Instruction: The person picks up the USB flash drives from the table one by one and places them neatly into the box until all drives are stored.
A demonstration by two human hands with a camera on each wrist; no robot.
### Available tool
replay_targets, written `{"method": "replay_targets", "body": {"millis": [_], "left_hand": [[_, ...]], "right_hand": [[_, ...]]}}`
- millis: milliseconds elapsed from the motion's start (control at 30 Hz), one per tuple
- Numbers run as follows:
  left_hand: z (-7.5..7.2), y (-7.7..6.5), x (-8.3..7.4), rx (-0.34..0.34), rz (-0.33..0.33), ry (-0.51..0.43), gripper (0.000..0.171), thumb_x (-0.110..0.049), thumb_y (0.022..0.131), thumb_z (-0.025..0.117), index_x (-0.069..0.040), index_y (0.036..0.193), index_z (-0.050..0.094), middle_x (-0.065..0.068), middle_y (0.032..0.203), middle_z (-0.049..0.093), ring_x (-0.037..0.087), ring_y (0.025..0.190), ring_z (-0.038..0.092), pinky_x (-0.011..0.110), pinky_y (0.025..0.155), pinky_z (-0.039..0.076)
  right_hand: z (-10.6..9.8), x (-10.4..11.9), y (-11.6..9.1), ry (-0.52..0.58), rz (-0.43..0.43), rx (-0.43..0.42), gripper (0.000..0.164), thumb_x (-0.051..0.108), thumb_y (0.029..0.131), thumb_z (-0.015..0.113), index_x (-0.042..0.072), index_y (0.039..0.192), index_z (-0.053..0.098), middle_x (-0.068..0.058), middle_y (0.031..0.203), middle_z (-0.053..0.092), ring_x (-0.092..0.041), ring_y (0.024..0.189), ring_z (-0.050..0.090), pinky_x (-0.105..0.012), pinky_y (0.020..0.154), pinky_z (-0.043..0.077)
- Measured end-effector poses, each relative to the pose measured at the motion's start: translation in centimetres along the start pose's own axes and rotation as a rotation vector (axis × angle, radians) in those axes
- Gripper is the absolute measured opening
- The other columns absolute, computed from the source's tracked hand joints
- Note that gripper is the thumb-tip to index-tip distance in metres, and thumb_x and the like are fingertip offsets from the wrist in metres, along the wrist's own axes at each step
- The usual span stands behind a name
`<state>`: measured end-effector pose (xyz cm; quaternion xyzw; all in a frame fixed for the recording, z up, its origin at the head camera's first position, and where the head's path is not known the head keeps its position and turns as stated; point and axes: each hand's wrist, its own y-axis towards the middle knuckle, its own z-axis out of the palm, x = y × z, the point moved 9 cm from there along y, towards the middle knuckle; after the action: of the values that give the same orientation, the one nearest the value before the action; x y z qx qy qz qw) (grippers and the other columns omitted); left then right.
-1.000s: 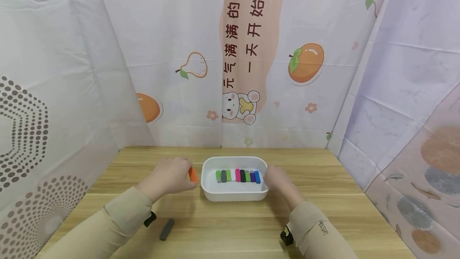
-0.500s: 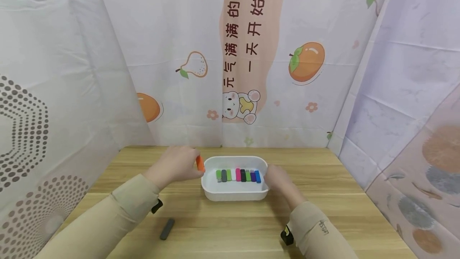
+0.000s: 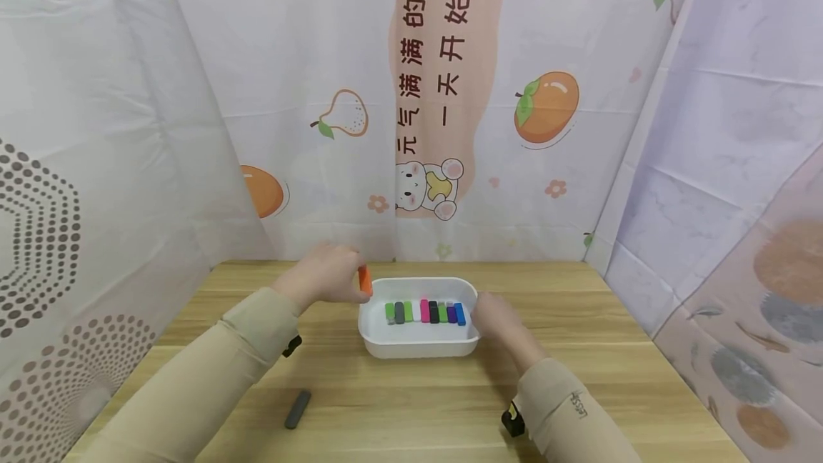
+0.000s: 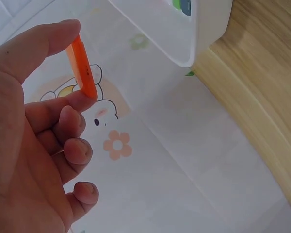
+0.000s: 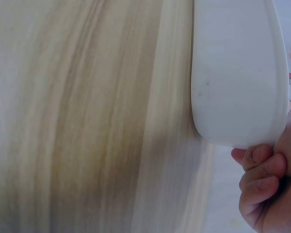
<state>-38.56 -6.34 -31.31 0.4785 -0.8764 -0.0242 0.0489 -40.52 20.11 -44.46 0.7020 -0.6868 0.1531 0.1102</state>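
My left hand (image 3: 328, 274) pinches a small orange bar (image 4: 82, 68), like a stick of modelling clay, between thumb and forefinger. In the left wrist view the bar is upright and the other fingers are curled loosely. The hand is above the left end of a white plastic tub (image 3: 421, 350). At the tub's right end, my right hand (image 5: 264, 182) grips the rim with curled fingers; the thumb is hidden. Inside the tub, a row of several bars lies side by side, among them a pink bar (image 3: 424, 311), a black bar (image 3: 434, 312) and a blue bar (image 3: 459, 314).
A dark grey bar (image 3: 298, 409) lies on the wooden table (image 3: 398, 413), left of centre and nearer the front. Printed cloth (image 3: 308, 184) hangs behind the table and along both sides.
My left hand has moved right and away from me, bringing the orange bar to the tub's left rim. The right hand stays at the tub's right end.
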Motion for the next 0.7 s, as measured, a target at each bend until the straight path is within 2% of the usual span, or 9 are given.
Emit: {"method": "replay_targets", "body": {"millis": [233, 467, 700], "left_hand": [[0.4, 1.1, 0.3, 0.062, -0.023, -0.047, 0.030, -0.050, 0.069, 0.070, -0.022, 0.077, 0.062, -0.008, 0.073, 0.055, 0.014, 0.062, 0.051, 0.031, 0.059, 0.042], [1.1, 2.0, 0.8, 0.138, -0.061, -0.086, 0.021, -0.044, 0.069, 0.071, -0.025, 0.072, 0.062, -0.008, 0.073, 0.057, 0.014, 0.065, 0.052, 0.032, 0.059, 0.042], [2.2, 3.0, 0.9, 0.190, -0.099, -0.148, 0.023, -0.043, 0.069, 0.074, -0.023, 0.073, 0.064, -0.008, 0.073, 0.060, 0.014, 0.066, 0.054, 0.032, 0.058, 0.043]], "right_hand": [[-0.1, 0.1, 0.0, -0.018, -0.014, -0.008, 0.014, 0.005, 0.086, 0.051, -0.004, 0.088, 0.062, -0.007, 0.069, 0.055, -0.021, 0.058, 0.052, -0.031, 0.051, 0.043], [0.0, 0.0, 0.1, -0.007, -0.005, -0.001, 0.016, 0.006, 0.087, 0.052, -0.004, 0.092, 0.062, -0.007, 0.069, 0.055, -0.021, 0.059, 0.052, -0.031, 0.052, 0.043], [0.1, -0.2, 0.1, 0.000, 0.010, 0.001, 0.016, 0.006, 0.087, 0.051, -0.004, 0.094, 0.062, -0.007, 0.070, 0.056, -0.021, 0.060, 0.053, -0.031, 0.053, 0.044]]}}
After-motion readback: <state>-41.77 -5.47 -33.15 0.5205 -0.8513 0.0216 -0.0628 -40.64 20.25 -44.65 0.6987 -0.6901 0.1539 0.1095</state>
